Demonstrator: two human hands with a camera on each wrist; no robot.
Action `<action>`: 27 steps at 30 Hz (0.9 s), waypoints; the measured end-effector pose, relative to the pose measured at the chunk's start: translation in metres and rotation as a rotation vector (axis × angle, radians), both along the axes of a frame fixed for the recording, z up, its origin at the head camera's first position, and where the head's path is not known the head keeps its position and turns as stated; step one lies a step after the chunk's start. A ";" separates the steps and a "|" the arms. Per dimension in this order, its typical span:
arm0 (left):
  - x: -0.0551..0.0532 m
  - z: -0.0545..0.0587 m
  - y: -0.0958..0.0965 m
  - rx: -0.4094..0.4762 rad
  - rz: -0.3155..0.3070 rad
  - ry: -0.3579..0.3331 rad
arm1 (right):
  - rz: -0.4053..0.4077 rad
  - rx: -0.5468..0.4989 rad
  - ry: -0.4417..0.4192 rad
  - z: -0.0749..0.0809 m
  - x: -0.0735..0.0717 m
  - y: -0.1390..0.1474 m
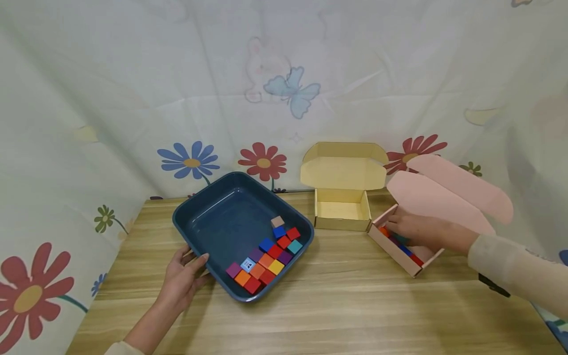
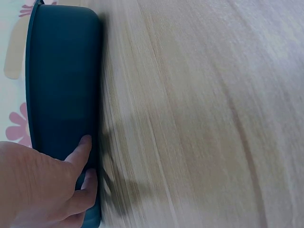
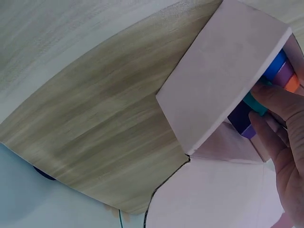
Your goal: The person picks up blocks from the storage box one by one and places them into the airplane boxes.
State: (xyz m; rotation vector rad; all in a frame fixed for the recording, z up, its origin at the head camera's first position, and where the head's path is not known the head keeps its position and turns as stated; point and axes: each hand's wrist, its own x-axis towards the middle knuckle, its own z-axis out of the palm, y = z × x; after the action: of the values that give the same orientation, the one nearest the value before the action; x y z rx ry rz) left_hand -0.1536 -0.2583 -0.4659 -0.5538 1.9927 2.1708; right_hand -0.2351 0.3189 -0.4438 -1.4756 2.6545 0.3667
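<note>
A dark teal tray (image 1: 222, 224) lies on the left of the table with several coloured blocks (image 1: 266, 260) gathered at its near right side. My left hand (image 1: 182, 276) grips its near left rim, thumb on top; the left wrist view shows fingers against the outer wall. At the right stands an open pink box (image 1: 395, 250), its lid tipped back. My right hand (image 1: 419, 230) reaches inside and pinches a teal block (image 3: 255, 103) between thumb and finger. Beside that block in the box lie blue (image 3: 275, 65), orange (image 3: 292, 84) and dark purple (image 3: 241, 118) blocks.
Between tray and pink box, at the back, an open yellow box (image 1: 341, 223) stands with its lid up. A patterned cloth (image 1: 204, 98) hangs behind the wooden table (image 1: 328, 305). The pink lid (image 1: 437, 197) leans out behind my right hand.
</note>
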 end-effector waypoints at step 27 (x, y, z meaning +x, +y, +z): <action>0.003 0.002 0.001 -0.013 -0.008 -0.011 | 0.009 -0.244 -0.186 0.087 -0.026 -0.079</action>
State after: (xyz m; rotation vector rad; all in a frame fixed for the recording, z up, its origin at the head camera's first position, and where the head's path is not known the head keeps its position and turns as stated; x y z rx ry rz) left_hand -0.1506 -0.2578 -0.4642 -0.5577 2.0014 2.1473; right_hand -0.2609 0.2399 -0.3564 -1.5002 2.6166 -0.0957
